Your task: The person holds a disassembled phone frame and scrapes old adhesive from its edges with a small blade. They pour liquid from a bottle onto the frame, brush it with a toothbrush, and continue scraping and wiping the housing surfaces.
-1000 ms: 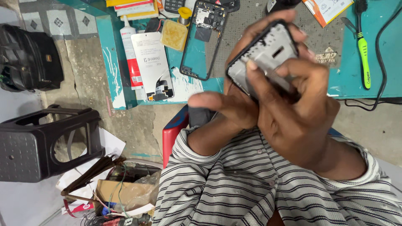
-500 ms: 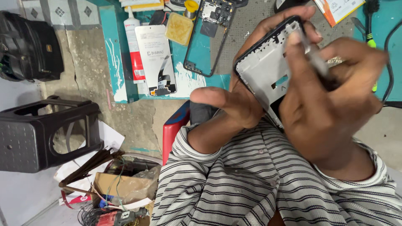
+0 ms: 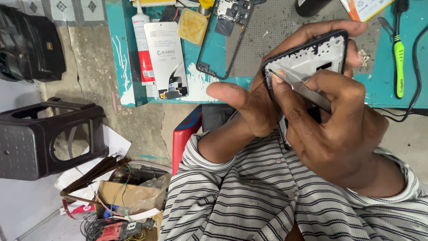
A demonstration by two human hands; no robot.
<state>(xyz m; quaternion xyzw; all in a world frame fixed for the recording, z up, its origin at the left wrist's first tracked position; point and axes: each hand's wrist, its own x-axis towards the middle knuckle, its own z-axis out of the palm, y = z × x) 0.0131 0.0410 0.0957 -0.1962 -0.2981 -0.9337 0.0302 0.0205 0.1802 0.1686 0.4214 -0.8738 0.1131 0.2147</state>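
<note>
Phone frame (image 3: 312,58), black rim w/ white inner face, is held up in front of the chest, above the striped shirt (image 3: 267,196) and below the teal workbench (image 3: 379,85) edge. Head view: left hand (image 3: 254,107) cups the frame from behind, fingers curled over its top edge, thumb sticking out free to the left, not touching it. Right hand (image 3: 339,129) is closed in a pinch on metal tweezers (image 3: 303,89); tip rests at the frame's upper-left inner corner, shaft runs down-right under the fingers. On the bench: second stripped phone chassis (image 3: 227,35) lying flat, packaged replacement screen (image 3: 167,58) beside it, white glue bottle (image 3: 142,44) touching the package's left side, yellow sponge (image 3: 192,26) near the top, green-handled toothbrush (image 3: 398,53) at far right, black cable (image 3: 417,71) just beside it. Floor, left: black plastic stool (image 3: 44,138); below it a box of scrap wires (image 3: 129,196). Black bag (image 3: 29,44) at upper left.
</note>
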